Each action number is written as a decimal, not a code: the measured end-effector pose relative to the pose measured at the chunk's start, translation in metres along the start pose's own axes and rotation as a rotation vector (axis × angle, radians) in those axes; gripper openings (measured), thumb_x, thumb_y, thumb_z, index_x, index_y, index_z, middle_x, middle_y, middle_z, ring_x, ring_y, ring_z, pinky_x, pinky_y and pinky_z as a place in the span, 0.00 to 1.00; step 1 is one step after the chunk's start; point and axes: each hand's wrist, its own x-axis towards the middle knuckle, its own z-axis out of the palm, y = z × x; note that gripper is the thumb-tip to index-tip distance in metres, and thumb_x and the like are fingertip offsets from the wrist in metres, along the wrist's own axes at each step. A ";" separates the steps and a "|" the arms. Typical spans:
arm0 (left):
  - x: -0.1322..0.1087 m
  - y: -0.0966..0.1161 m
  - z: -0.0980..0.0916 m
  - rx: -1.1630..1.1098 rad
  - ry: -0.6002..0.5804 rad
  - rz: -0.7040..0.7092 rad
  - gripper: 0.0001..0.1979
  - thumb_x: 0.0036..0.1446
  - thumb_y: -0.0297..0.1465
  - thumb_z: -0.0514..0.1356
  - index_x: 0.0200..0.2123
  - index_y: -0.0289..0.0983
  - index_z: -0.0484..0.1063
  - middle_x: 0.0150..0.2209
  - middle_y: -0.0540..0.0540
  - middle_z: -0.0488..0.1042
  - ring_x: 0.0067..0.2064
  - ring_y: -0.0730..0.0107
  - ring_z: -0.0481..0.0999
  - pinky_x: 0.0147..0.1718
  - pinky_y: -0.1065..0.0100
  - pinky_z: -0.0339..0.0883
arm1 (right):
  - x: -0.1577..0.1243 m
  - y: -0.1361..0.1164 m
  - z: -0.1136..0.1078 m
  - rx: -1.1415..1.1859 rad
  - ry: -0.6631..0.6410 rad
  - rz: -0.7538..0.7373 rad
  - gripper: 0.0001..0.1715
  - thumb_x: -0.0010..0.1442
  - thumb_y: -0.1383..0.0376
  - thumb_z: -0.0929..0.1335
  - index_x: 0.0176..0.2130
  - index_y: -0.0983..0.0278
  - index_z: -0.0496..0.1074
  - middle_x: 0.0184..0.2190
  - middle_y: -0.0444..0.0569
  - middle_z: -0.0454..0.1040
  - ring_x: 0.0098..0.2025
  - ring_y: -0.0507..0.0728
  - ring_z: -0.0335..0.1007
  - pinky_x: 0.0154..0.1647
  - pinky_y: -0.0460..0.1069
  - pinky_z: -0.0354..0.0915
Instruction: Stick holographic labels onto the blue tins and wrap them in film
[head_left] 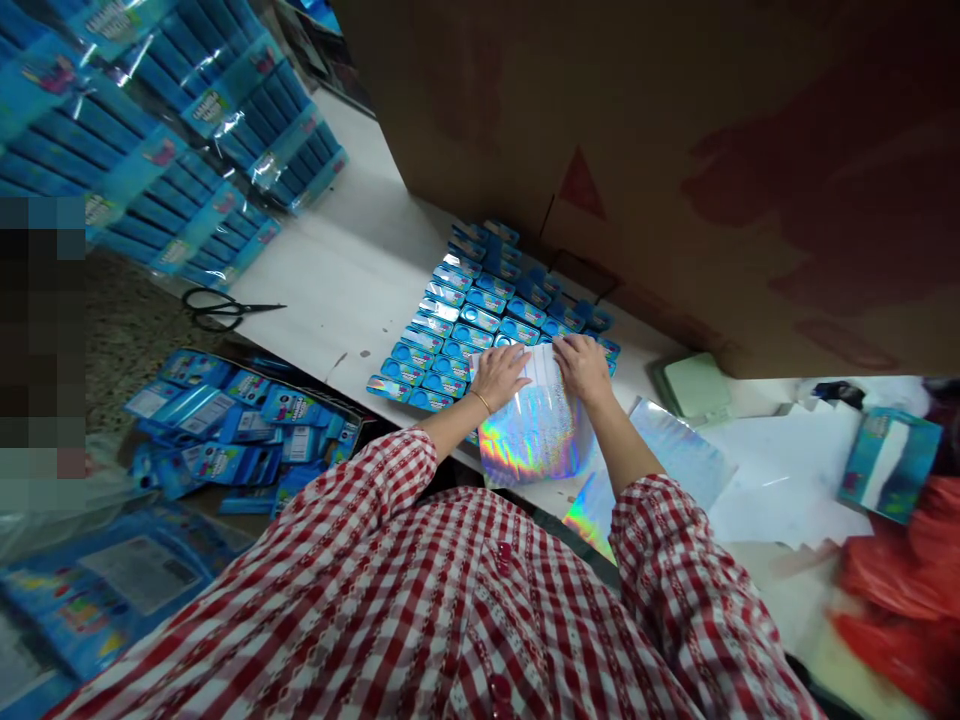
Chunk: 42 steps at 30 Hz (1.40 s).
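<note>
Hands at a worktable, with clock positions read from the iridescent sheet (534, 432) as centre. The sheet lies near the edge of the white table (330, 270), partly over rows of small blue packs (478, 317) that extend toward eleven o'clock. The left hand (501, 378) rests at its upper-left corner and the right hand (583, 370) at its upper-right; both have bent fingers on the sheet (whether pinching or merely pressing, one cannot tell). A second shiny sheet (675, 455) lies at three o'clock, near a pale green box (696, 386). Black-handled scissors (246, 308) lie at ten o'clock, loose blue packets (247, 425) fill a carton at nine, and a large cardboard box (637, 190) stands at one.
</note>
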 end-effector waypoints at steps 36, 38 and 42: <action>0.005 -0.003 0.000 -0.127 -0.014 -0.010 0.29 0.57 0.42 0.56 0.59 0.36 0.59 0.59 0.39 0.63 0.59 0.55 0.59 0.57 0.55 0.49 | -0.045 -0.026 -0.060 0.764 0.101 0.328 0.11 0.54 0.58 0.68 0.26 0.62 0.70 0.23 0.43 0.72 0.27 0.52 0.65 0.32 0.48 0.62; 0.008 -0.004 -0.001 -0.198 -0.004 -0.023 0.27 0.57 0.40 0.57 0.58 0.36 0.61 0.58 0.39 0.64 0.60 0.56 0.59 0.58 0.54 0.48 | -0.050 -0.041 -0.073 0.941 0.141 0.405 0.10 0.52 0.58 0.70 0.27 0.62 0.71 0.24 0.43 0.73 0.27 0.51 0.66 0.32 0.48 0.63; 0.008 -0.003 -0.014 -0.566 0.095 -0.134 0.19 0.60 0.38 0.53 0.51 0.37 0.68 0.57 0.41 0.66 0.61 0.59 0.60 0.60 0.55 0.48 | -0.041 -0.070 -0.080 1.273 0.273 0.575 0.10 0.47 0.60 0.73 0.27 0.63 0.70 0.21 0.42 0.72 0.25 0.50 0.68 0.31 0.47 0.64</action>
